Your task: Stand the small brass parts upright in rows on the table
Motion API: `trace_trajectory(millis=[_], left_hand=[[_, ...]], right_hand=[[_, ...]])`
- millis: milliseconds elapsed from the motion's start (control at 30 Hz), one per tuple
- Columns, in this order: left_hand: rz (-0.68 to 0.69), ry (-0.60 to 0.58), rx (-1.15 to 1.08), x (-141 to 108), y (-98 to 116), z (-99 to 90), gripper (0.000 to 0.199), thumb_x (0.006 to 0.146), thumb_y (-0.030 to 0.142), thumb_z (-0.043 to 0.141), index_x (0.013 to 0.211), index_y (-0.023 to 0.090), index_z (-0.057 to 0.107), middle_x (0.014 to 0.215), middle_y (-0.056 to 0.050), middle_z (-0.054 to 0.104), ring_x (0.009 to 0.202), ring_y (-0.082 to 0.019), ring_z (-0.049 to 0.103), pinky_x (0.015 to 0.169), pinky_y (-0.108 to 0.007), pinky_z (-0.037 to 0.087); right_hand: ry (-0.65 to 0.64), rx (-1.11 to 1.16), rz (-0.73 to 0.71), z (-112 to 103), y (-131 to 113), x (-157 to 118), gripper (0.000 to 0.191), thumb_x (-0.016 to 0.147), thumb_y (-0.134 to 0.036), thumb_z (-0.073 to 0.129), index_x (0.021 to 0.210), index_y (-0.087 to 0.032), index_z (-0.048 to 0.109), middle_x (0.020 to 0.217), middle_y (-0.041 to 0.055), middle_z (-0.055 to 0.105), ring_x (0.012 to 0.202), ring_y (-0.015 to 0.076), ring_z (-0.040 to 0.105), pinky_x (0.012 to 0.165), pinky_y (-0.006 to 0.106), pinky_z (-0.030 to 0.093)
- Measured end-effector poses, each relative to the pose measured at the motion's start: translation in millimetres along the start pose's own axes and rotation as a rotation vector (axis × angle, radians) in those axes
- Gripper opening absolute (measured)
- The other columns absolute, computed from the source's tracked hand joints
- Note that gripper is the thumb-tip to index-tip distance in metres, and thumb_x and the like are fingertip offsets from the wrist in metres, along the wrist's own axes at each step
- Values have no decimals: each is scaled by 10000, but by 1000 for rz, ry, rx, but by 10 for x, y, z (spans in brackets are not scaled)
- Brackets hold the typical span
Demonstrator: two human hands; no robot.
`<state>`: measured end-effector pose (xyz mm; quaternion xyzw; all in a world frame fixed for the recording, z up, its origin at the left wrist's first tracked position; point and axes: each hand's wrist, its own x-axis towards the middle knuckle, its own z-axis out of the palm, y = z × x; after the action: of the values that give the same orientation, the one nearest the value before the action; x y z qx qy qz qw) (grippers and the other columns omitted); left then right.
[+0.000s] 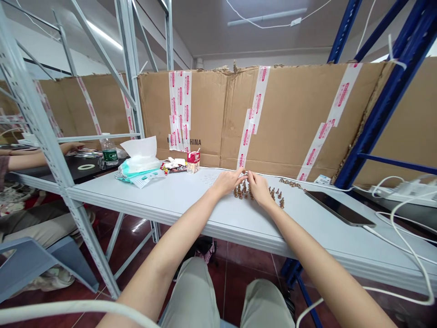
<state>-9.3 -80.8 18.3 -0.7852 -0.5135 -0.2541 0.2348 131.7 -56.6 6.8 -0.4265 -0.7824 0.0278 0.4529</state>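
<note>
My left hand (pixel 227 182) and my right hand (pixel 259 187) meet over the grey tabletop, fingertips pinched close together. A tiny brownish piece (pixel 245 173) shows between them, too small to name. Below and beside my fingers, several small bronze-coloured pieces (pixel 241 191) stand upright in rows, partly hidden by my right hand. More of these bronze pieces (pixel 280 198) stand to the right of that hand. A loose heap of similar brownish pieces (pixel 290 183) lies farther right. Left of my left hand, small clear bits (pixel 208 179) are scattered, hard to make out.
A tablet (pixel 336 207) with a white cable lies on the right. Tissues (pixel 139 152), wrappers (pixel 175 164) and a red drink carton (pixel 193 162) stand at the left. Cardboard (pixel 287 114) walls the back. Another person's arm (pixel 30 158) reaches over a neighbouring black table beyond the grey post.
</note>
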Motion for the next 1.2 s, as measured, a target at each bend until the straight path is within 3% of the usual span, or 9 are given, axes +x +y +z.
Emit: trace_trajectory(millis=[167, 400, 600, 733, 967, 1200], left_hand=[[41, -37, -19, -15, 7, -30, 252, 928, 320, 260, 1046, 210, 454, 848, -46, 653, 750, -161, 625, 618, -216, 391], [14, -34, -30, -4, 6, 7, 289, 930, 343, 234, 1001, 209, 479, 810, -47, 658, 716, -165, 623, 599, -220, 385], [31, 37, -12, -10, -8, 26, 259, 924, 337, 277, 1024, 227, 489, 843, -26, 661, 705, -144, 619, 589, -209, 380], [26, 67, -12, -6, -9, 40, 234, 914, 313, 323, 1024, 233, 514, 852, -10, 660, 724, -121, 611, 602, -189, 381], [39, 100, -41, 0, 18, 16, 285, 919, 361, 289, 982, 238, 538, 856, -6, 662, 740, -130, 614, 594, -197, 374], [-23, 49, -86, 19, 68, 58, 384, 934, 388, 164, 961, 197, 496, 763, -25, 648, 713, -155, 614, 578, -215, 361]], right_hand=[[-9, 0, -5, -11, 6, -2, 442, 883, -420, 207, 657, -180, 502, 567, 12, 501, 525, 134, 403, 536, 239, 253], [-4, 13, -14, -8, -6, -20, 441, 880, -436, 207, 648, -184, 484, 551, 4, 474, 510, 130, 384, 530, 243, 253], [-23, 253, 38, 8, -40, -20, 442, 869, -494, 195, 610, -196, 394, 556, -9, 428, 532, 124, 384, 534, 237, 282], [5, 381, 87, 61, -25, -20, 452, 857, -525, 204, 649, -190, 427, 593, -3, 450, 557, 123, 407, 538, 233, 312], [34, 200, 40, 31, -28, -30, 424, 882, -444, 189, 658, -196, 451, 600, 12, 488, 572, 144, 435, 572, 251, 302], [72, 57, -22, -30, -77, -59, 385, 889, -394, 196, 592, -210, 358, 513, -11, 401, 495, 132, 351, 526, 257, 236]])
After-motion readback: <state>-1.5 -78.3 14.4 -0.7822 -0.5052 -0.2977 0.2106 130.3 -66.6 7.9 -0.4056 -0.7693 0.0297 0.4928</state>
